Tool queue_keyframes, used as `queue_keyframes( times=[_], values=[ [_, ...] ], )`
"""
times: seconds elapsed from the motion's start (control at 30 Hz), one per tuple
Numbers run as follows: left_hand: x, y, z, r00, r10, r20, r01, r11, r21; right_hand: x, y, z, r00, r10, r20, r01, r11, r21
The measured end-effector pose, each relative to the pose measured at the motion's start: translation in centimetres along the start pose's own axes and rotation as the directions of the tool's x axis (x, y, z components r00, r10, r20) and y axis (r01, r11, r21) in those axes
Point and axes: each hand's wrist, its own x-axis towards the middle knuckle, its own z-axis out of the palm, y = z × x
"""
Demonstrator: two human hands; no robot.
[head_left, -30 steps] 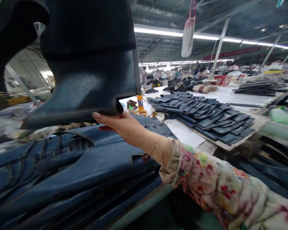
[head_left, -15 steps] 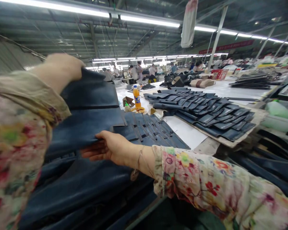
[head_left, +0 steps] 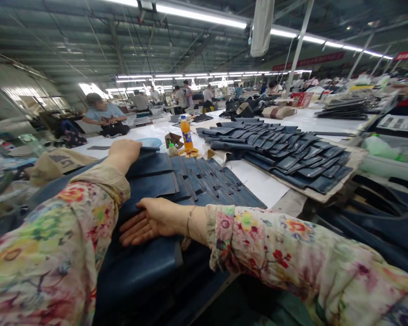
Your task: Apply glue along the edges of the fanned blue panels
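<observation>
My left hand [head_left: 124, 153] is closed on the far edge of a dark blue leather panel [head_left: 153, 170], its fingertips hidden behind the wrist and panel. The panel lies low over a fanned stack of similar blue leather pieces [head_left: 217, 181]. At the panel's near edge is my right hand [head_left: 151, 222], palm turned up, fingers stretched out and the thumb raised against the leather. Under that hand, more dark blue leather [head_left: 139, 258] bulges toward me.
Another fanned pile of blue leather pieces [head_left: 285, 154] sits on a board to the right. An orange drink bottle [head_left: 186, 133] and a small green-tipped bottle [head_left: 172, 148] stand beyond the stack. A brown cloth bag [head_left: 61, 163] lies left. Blue straps [head_left: 384, 203] lie right; a co-worker [head_left: 104, 113] sits far left.
My left hand has come down and forward, lowering the panel onto the stack. My right hand's fingers have spread out lower at the near edge. The view has shifted, showing more on the left.
</observation>
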Motion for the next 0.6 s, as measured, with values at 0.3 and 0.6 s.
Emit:
queue_keyframes(
  times=[0.3, 0.6],
  values=[
    [-3.2, -0.3, 4.0, 0.977, 0.138, -0.164, -0.109, 0.978, 0.176, -3.4, 1.0, 0.6, 0.991, -0.07, 0.117, 0.098, 0.961, -0.257],
    [-0.2, -3.7, 7.0, 0.963, -0.148, 0.225, 0.14, 0.989, 0.05, -19.2, 3.9, -3.7, 0.895, -0.351, -0.274, 0.209, 0.874, -0.438]
  ],
)
